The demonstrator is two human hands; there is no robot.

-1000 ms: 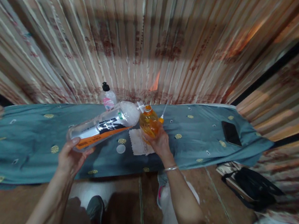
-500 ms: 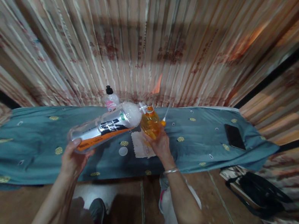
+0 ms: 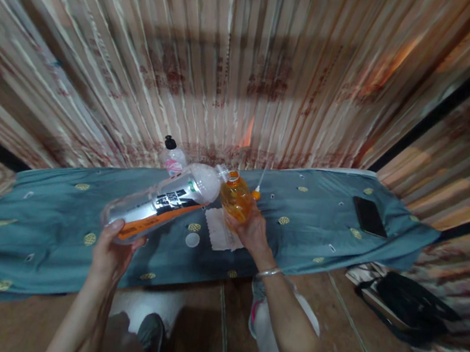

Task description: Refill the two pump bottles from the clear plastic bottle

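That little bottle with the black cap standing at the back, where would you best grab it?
Around the body of the black-capped bottle, coming from the front left. It stands upright by the curtain; the big tilted bottle crowds its right front, and the cap looks too small to hold.

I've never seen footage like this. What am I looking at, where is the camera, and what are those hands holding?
There is no machine here: these are a person's two bare hands, filmed by a camera worn on their head, looking forward and down. The left hand grips the base of a large clear bottle, tipped so its mouth meets a small orange bottle held in the right hand. Below them is a table under a blue cloth. On it lie a white napkin, a small round lid, a dark phone and a black-capped bottle at the back. A black bag sits on the floor.
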